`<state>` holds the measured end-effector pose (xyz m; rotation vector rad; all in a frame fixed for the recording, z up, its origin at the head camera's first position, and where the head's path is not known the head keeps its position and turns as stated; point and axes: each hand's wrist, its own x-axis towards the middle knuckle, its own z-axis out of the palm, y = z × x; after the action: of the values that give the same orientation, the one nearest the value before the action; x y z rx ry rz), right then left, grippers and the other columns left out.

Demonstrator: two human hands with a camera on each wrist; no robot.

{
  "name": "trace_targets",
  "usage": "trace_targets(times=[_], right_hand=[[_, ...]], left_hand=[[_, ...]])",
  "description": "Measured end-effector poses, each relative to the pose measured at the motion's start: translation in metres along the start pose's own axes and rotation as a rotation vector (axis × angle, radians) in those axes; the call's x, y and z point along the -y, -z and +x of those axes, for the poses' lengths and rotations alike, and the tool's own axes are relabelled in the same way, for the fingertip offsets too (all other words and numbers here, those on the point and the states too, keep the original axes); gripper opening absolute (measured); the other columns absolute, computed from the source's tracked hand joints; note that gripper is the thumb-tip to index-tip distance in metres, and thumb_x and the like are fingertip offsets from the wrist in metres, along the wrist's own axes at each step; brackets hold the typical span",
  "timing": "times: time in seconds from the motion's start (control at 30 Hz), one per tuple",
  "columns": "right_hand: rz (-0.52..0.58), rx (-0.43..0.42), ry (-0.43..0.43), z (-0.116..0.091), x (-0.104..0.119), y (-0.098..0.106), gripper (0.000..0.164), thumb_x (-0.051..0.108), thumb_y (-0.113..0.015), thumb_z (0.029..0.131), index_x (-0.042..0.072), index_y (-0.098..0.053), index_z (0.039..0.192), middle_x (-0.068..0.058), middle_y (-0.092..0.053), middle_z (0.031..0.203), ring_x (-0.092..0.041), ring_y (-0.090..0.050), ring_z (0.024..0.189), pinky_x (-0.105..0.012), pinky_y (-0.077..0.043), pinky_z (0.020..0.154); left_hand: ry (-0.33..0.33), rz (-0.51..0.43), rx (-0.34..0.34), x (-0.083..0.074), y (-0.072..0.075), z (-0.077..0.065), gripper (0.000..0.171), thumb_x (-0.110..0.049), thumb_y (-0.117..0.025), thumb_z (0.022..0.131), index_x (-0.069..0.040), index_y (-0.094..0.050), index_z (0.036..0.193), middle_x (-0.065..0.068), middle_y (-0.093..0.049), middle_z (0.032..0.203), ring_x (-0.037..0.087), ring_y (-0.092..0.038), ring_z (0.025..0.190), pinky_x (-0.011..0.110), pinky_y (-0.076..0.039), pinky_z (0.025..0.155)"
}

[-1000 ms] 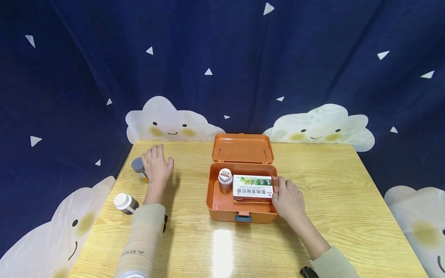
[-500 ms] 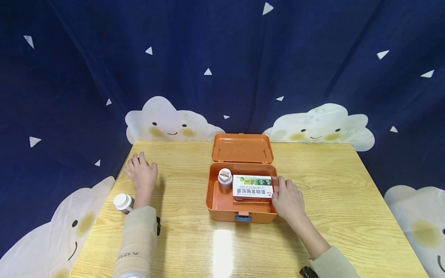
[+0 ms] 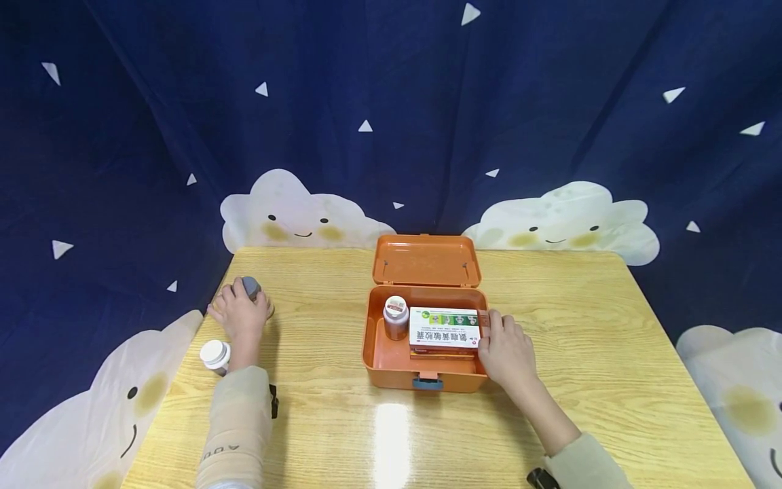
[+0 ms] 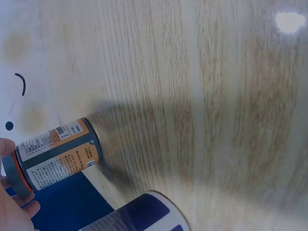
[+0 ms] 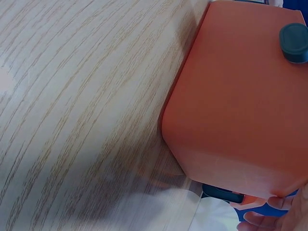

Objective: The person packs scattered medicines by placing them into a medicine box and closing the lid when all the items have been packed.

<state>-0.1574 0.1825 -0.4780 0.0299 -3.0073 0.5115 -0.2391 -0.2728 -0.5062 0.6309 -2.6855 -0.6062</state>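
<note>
My left hand (image 3: 241,314) is at the table's left side, its fingers round the grey lid of a medicine bottle (image 3: 251,286). In the left wrist view the same bottle (image 4: 60,153) shows an orange, white and dark label, with fingers on either side of its lid. My right hand (image 3: 506,348) grips the right wall of an open orange medicine box (image 3: 391,380), at its rim; the fingertips are partly hidden. Inside the box lie a white and green medicine carton (image 3: 444,333), resting on an orange one, and a white-capped brown bottle (image 3: 396,318).
A white-capped bottle with a dark label (image 3: 215,354) stands near my left wrist, close to the table's left edge. The box's lid (image 3: 426,261) is folded back toward the far edge. A dark blue curtain (image 3: 421,122) hangs behind the wooden table (image 3: 568,299).
My left hand moved left from beside the grey-lidded bottle, reached round its far left side and took hold of it; its lid now shows farther right. The right hand and box stayed put.
</note>
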Motion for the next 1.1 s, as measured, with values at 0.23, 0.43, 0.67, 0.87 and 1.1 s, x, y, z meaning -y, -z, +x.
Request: trace_targets(times=[0.23,0.43,0.67,0.87,1.1], right_hand=[[0.001,-0.003,0.002,-0.0005,-0.0004,-0.0004,0.045,0.016,-0.048,0.084,-0.001,-0.04,0.124,-0.025,-0.049,0.107,-0.042,-0.048,0.097,-0.055,-0.038,0.077],[0.006,-0.01,0.003,-0.0005,-0.0006,-0.001,0.044,0.015,-0.047,0.083,0.0,-0.04,0.123,-0.025,-0.049,0.107,-0.042,-0.048,0.097,-0.055,-0.038,0.077],[0.009,-0.018,0.008,-0.0003,-0.0007,-0.0012,0.043,0.015,-0.047,0.083,0.0,-0.04,0.123,-0.025,-0.049,0.106,-0.042,-0.049,0.096,-0.055,-0.038,0.076],[0.006,-0.022,0.012,-0.0001,-0.0013,-0.0018,0.043,0.015,-0.048,0.083,0.0,-0.04,0.123,-0.024,-0.049,0.105,-0.042,-0.049,0.095,-0.054,-0.038,0.075],[0.002,-0.017,0.012,0.0004,-0.0014,-0.0011,0.044,0.015,-0.049,0.083,-0.001,-0.04,0.123,-0.024,-0.049,0.105,-0.041,-0.049,0.094,-0.054,-0.038,0.074]], left_hand=[[0.009,0.002,0.049,0.0004,0.0029,0.0016,0.06,-0.027,-0.05,0.087,-0.001,-0.03,0.138,0.027,-0.035,0.128,0.045,-0.024,0.122,0.058,-0.001,0.102],[0.019,0.014,0.088,-0.001,0.0057,0.004,0.062,-0.028,-0.049,0.087,-0.001,-0.028,0.139,0.028,-0.033,0.128,0.046,-0.025,0.121,0.058,-0.004,0.101],[0.028,0.019,0.119,-0.0016,0.0047,0.0067,0.062,-0.028,-0.047,0.088,0.0,-0.025,0.139,0.03,-0.03,0.129,0.046,-0.023,0.121,0.058,-0.006,0.1],[0.021,0.015,0.1,-0.0012,0.0016,0.0071,0.062,-0.029,-0.047,0.088,0.001,-0.026,0.138,0.031,-0.029,0.128,0.046,-0.023,0.122,0.058,-0.007,0.1],[-0.004,0.016,0.058,0.0002,-0.0014,0.0062,0.061,-0.029,-0.048,0.087,0.002,-0.029,0.136,0.032,-0.032,0.125,0.046,-0.026,0.119,0.058,-0.01,0.1]])
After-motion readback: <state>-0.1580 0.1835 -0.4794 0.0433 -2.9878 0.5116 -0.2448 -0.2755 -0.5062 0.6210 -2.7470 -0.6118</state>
